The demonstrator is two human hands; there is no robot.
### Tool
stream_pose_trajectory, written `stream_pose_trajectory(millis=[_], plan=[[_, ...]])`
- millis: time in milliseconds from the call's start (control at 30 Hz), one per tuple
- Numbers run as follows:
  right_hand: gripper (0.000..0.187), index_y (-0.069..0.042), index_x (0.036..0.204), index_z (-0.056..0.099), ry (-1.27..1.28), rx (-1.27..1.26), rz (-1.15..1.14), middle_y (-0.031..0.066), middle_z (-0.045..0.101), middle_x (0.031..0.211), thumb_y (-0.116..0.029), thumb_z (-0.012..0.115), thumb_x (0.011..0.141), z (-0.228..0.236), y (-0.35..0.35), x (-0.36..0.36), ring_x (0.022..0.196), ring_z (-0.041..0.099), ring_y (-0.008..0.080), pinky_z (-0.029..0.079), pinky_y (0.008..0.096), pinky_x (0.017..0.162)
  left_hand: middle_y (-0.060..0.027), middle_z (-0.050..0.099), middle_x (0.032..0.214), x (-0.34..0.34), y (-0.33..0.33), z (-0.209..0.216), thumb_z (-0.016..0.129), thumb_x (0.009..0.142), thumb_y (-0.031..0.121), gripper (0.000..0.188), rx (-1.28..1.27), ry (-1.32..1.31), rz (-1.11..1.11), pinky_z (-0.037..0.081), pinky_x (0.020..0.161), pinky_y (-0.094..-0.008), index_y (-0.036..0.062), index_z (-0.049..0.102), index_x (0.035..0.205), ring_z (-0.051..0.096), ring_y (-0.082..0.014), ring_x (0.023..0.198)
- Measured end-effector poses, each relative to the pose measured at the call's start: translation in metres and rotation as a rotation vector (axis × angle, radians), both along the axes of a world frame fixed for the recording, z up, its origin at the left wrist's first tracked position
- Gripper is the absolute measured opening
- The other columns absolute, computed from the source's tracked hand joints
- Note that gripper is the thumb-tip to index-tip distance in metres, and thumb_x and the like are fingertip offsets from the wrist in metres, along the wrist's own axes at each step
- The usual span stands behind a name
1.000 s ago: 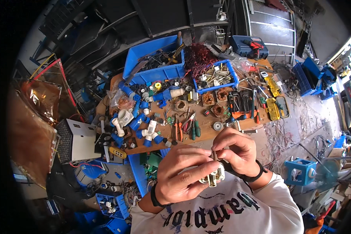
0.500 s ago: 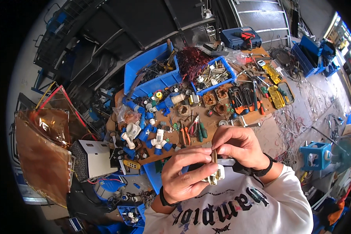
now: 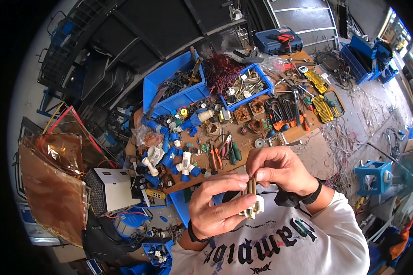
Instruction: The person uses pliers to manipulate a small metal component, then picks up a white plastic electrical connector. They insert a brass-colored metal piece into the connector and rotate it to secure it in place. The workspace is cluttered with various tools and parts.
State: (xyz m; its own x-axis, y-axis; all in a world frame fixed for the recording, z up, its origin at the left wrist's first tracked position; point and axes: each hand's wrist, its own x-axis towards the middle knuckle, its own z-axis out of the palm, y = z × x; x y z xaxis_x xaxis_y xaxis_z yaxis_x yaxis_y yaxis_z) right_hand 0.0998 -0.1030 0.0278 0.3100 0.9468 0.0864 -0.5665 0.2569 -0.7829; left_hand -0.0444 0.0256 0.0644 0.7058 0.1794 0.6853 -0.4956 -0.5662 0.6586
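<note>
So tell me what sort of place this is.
Likely a cluttered repair workshop: a wooden workbench strewn with pliers, blue bins of parts and a power drill case. Both hands hold a small plug.

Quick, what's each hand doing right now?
Left hand: closed around a small white plastic plug.
Right hand: fingertips pinching the brass-coloured metal prongs sticking up from that plug.
</note>
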Motion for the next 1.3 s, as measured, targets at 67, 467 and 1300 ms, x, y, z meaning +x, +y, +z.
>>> stream_pose_trajectory(millis=[67, 467, 1300], plan=[[0.010, -0.002, 0.096, 0.066, 0.008, 0.004, 0.009, -0.0004, 0.062, 0.079, -0.010, 0.067, 0.090, -0.0005, -0.0006, 0.0013, 0.062, 0.050, 0.0048, 0.038, 0.0208, 0.053, -0.0094, 0.060, 0.106, 0.0004, -0.0014, -0.0007, 0.083, 0.061, -0.002, 0.049, -0.009, 0.004, 0.004, 0.057, 0.082, -0.0372, 0.0131, 0.072, 0.106, 0.067, -0.0292, 0.096], [0.009, -0.002, 0.095, 0.065, 0.022, -0.001, 0.006, -0.0008, 0.061, 0.077, -0.010, 0.067, 0.090, -0.0037, -0.0042, 0.0064, 0.061, 0.048, 0.0049, 0.038, 0.0211, 0.054, -0.0105, 0.060, 0.108, 0.0046, -0.0021, -0.0091, 0.082, 0.056, -0.005, 0.053, -0.065, 0.036, -0.006, 0.055, 0.083, -0.0358, 0.0132, 0.073, 0.105, 0.066, -0.0285, 0.098], [0.018, -0.003, 0.095, 0.064, -0.002, -0.031, 0.064, -0.0025, 0.058, 0.077, -0.019, 0.067, 0.091, -0.0036, -0.0052, 0.0057, 0.064, 0.049, 0.0044, 0.039, 0.0212, 0.055, -0.0107, 0.062, 0.110, -0.0004, -0.0076, -0.0080, 0.084, 0.057, 0.000, 0.051, -0.013, 0.057, 0.073, 0.055, 0.082, -0.0335, 0.0158, 0.074, 0.104, 0.066, -0.0259, 0.096]])
